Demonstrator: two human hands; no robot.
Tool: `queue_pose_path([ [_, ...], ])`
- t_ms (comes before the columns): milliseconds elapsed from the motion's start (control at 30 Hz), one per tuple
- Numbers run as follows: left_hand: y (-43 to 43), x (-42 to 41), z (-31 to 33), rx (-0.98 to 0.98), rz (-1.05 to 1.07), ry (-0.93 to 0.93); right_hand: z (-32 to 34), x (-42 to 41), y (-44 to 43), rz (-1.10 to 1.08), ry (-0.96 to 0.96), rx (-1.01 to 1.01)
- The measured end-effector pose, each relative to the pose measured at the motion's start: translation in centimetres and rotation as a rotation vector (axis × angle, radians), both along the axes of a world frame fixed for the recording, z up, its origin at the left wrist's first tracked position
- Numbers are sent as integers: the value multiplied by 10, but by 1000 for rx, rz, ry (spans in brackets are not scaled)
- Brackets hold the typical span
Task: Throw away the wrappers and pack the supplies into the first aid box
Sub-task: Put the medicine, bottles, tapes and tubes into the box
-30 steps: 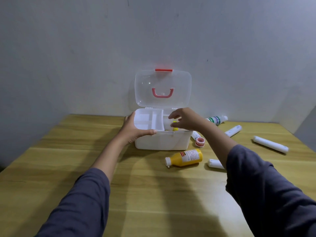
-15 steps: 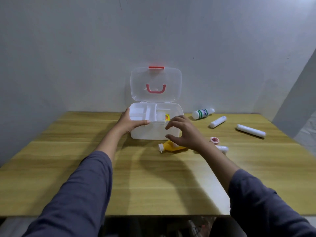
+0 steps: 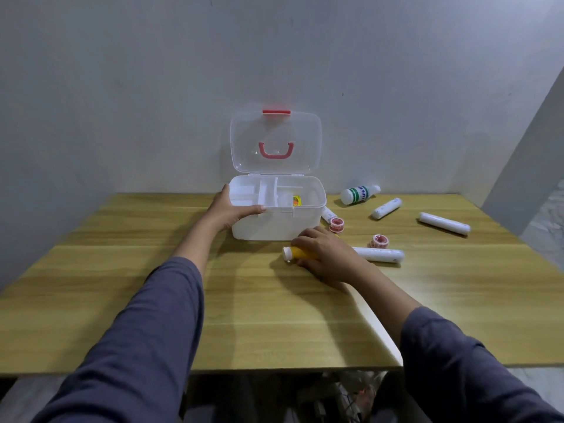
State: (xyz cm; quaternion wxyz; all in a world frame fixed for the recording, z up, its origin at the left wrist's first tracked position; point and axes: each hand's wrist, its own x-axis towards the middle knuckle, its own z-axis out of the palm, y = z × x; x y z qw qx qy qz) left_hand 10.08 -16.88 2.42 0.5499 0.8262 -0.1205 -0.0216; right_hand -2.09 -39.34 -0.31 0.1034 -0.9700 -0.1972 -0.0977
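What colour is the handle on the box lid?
Red handle on the clear lid, seen in the head view.

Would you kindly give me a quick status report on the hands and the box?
Left hand gripping first aid box rim, lid open. Right hand closing on yellow bottle, lying on table. Nothing blocking the box.

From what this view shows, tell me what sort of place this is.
Probably a plain indoor room set up as a work corner, not a clinic. A wooden table stands against bare grey walls, with only a first aid box and loose supplies such as a bottle on it.
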Motion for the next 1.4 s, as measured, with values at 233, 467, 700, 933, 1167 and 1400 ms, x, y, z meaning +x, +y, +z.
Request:
queue_pose_path([
  [233, 1, 0, -2, -9, 9, 1, 26, -5, -7, 94, -121, 429],
  [467, 2, 3, -6, -9, 12, 5, 102, 5, 3, -24, -311, 948],
  [700, 0, 0, -5, 53, 28, 2, 76, 46, 23, -206, -90, 841],
  [933, -3, -8, -1, 31, 27, -41, 64, 68, 27, -206, 17, 647],
  [1167, -4, -7, -10, 34, 112, -83, 75, 81, 9, -131, 126, 489],
  [1400, -9, -5, -17, 36, 168, -161, 80, 95, -44, -236, 11, 762],
])
